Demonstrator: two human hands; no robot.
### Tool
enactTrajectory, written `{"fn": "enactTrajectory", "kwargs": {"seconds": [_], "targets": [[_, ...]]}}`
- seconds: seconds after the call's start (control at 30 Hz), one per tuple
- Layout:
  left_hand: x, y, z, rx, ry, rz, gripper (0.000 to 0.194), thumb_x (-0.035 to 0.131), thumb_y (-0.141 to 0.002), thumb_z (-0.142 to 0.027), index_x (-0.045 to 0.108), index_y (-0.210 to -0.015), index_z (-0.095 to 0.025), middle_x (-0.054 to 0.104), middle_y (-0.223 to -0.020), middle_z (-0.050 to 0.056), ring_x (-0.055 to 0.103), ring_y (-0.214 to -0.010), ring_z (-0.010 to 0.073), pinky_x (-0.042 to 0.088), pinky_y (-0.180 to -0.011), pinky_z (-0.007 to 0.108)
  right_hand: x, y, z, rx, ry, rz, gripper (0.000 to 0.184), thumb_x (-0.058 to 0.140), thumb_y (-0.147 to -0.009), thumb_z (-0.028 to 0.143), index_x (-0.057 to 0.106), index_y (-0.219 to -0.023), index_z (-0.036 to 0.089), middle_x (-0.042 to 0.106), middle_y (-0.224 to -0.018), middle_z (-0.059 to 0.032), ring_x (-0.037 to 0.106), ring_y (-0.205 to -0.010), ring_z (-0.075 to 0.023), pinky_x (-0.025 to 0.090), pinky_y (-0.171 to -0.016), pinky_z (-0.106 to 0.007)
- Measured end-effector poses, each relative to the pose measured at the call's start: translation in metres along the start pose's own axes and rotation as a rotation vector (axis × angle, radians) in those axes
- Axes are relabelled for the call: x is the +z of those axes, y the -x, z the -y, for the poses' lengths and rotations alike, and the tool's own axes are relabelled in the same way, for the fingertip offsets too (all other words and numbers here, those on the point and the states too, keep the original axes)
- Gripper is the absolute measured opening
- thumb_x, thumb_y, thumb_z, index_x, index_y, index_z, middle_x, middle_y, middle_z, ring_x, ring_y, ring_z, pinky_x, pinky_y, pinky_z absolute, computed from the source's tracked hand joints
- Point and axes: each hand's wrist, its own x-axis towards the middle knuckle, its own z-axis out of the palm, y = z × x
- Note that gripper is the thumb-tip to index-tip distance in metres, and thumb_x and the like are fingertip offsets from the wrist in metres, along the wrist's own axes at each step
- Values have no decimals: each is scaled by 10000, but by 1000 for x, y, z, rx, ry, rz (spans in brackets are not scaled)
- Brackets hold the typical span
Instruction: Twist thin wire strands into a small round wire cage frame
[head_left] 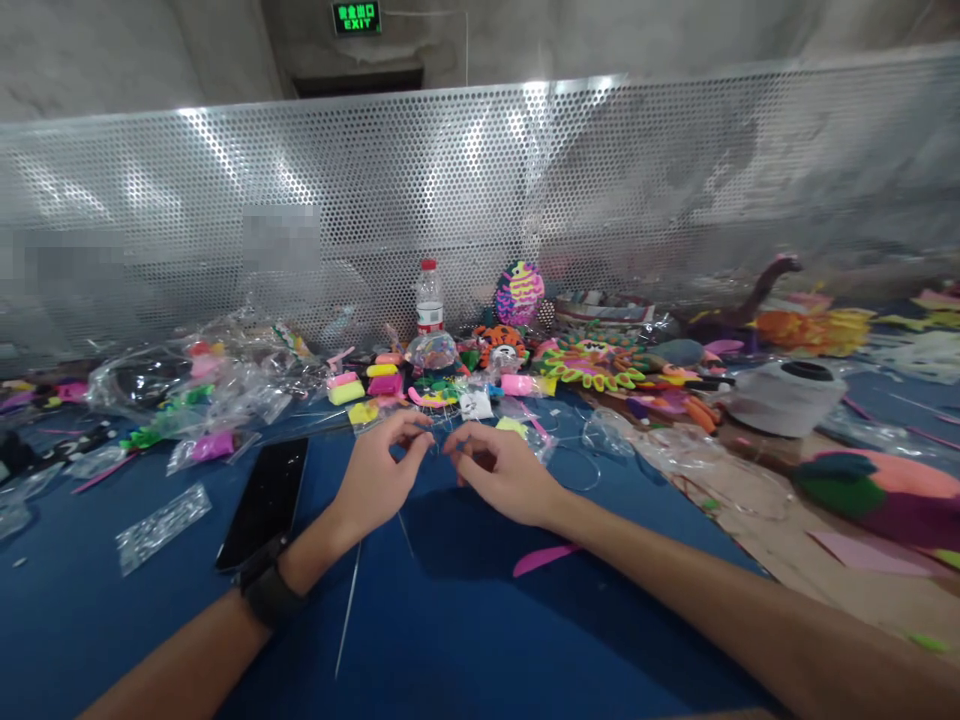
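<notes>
Left hand [382,465]: one, above the blue bench [450,650], fingers curled, thumb and forefinger tips close together; whether they gripped anything small could not be told. Black wristband [271,590] on its wrist.

Right hand [510,475]: one, facing the left, fingers bent inward, tips just apart from the other hand's; contents, if any, could not be told.

White packet [475,404]: one, lay just beyond the gap between the hands. Yellow packet [364,412]: one, lay near the left hand's knuckles.

Magenta modelling knife [541,560]: one, lay partly under the right forearm. Thin pale stick [348,610]: one, lay to the right of the left forearm.

Black smartphone [266,500]: one, lay flat beside the left forearm.

Rear of bench: red-capped bottle [430,300], upright; orange tiger face [502,350]; patterned fish disc [520,292], upright before a perforated metal screen [360,190].
</notes>
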Motion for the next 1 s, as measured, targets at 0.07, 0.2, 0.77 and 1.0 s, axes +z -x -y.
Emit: {"fn": "enactTrajectory", "kwargs": {"seconds": [0.07, 0.2, 0.77, 1.0], "targets": [[0, -1, 2, -2, 12, -18, 152, 557, -833, -258, 609, -965, -203, 686, -837, 35, 665, -777, 192, 519, -592, 260, -5, 0, 0, -19, 31, -55, 58, 502, -728, 220, 558, -737, 209, 540, -501, 47, 485, -427, -103, 366, -446, -225], [-2, -3, 5, 17, -8, -23, 123, 555, -834, -272, 614, -923, -210, 677, -813, 30, 660, -775, 193, 509, -587, 257, -12, -4, -4, 62, 0, -239, 120, 518, -752, 291, 506, -850, 223, 519, -476, 66, 490, -416, -122, 368, -447, -238], [-4, -1, 4, 90, -106, 123, 159, 510, -849, -275, 659, -869, -225, 697, -747, 20, 626, -669, 182, 427, -586, 268, -14, -8, -11, 170, 173, -135, 181, 541, -772, 377, 573, -803, 202, 658, -770, -13, 541, -532, -128, 406, -546, -281], [-2, 0, 4, 118, -111, 109, 162, 507, -847, -244, 662, -891, -221, 701, -763, 21, 639, -694, 181, 444, -605, 269, -7, -13, -7, 360, -307, -54, 276, 554, -763, 461, 587, -726, 190, 669, -834, -54, 550, -615, -125, 382, -457, -218]]}}
